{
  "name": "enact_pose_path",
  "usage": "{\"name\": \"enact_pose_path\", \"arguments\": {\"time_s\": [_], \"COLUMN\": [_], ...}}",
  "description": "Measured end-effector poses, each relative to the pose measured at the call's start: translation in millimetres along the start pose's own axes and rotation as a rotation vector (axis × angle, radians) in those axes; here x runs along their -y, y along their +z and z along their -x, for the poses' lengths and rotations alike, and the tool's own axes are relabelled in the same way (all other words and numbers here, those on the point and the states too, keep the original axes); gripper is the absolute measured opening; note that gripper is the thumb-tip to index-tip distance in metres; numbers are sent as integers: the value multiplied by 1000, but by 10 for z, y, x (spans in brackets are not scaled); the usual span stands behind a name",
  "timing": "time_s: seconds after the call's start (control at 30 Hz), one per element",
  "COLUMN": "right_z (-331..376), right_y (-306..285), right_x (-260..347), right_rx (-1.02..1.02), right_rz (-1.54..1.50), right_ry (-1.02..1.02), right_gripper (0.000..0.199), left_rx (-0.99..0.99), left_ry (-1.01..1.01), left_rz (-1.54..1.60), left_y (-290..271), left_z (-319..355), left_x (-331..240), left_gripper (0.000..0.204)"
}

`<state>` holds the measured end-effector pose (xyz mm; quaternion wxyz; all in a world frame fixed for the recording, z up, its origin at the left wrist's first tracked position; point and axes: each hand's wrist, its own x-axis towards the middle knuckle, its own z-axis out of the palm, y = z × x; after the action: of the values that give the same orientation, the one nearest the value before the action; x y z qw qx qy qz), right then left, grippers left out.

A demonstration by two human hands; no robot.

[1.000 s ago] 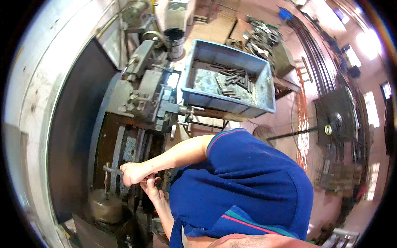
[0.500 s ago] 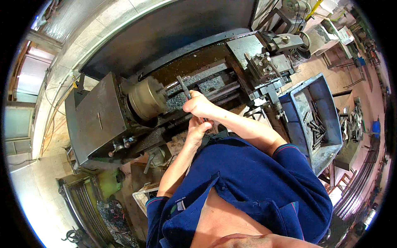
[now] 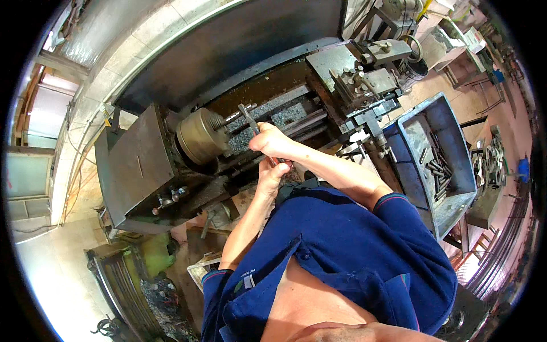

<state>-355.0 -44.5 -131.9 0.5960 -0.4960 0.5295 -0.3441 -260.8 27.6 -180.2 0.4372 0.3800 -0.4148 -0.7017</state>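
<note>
My right hand (image 3: 270,140) is closed around a long dark flat metal tool, by its look a file (image 3: 249,118). Its far end lies across a thin bright rod (image 3: 232,117) held in the lathe chuck (image 3: 200,135). The jaws of the chuck look blurred. Nearer my body, my left hand (image 3: 270,176) is closed on the tool's lower end, where a bit of red (image 3: 274,161) shows between the fingers. My hands nearly touch, and they hide much of the tool's length.
Metal chips (image 3: 290,114) cover the lathe bed. To the right stand the tool post (image 3: 354,82) and carriage. A blue bin (image 3: 399,145) with several dark rods is beside my right arm. The headstock (image 3: 139,165) with its levers is at left; a dark splash panel (image 3: 239,48) rises behind.
The far end of the file has shifted slightly left and up along with my right hand. Both hands keep their hold. The whole view has turned a little.
</note>
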Motion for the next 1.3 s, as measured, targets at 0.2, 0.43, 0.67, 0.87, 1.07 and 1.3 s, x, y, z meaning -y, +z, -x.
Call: {"name": "enact_pose_path", "arguments": {"time_s": [0.2,0.43,0.67,0.87,1.07,1.3], "right_z": [80,101,73,36,124,838], "right_y": [-206,-54,-60,-2,-293,-487], "right_x": [-39,96,40,92,-199,-280], "right_rx": [-70,-7,-45,-57,-228,-389], "right_rz": [-97,-84,16,103,-106,-411], "right_ry": [3,-1,41,60,-51,-245], "right_gripper": [19,17,20,21,14,26], "left_rx": [39,-1,1,27,240,248], "left_ry": [-99,41,6,-49,-87,64], "left_rz": [60,16,85,80,180,-557], "left_y": [190,130,126,12,161,477], "left_z": [-65,-22,-5,-12,-214,-37], "left_x": [3,-63,-34,-9,81,-79], "left_gripper": [57,44,62,55,59,76]}}
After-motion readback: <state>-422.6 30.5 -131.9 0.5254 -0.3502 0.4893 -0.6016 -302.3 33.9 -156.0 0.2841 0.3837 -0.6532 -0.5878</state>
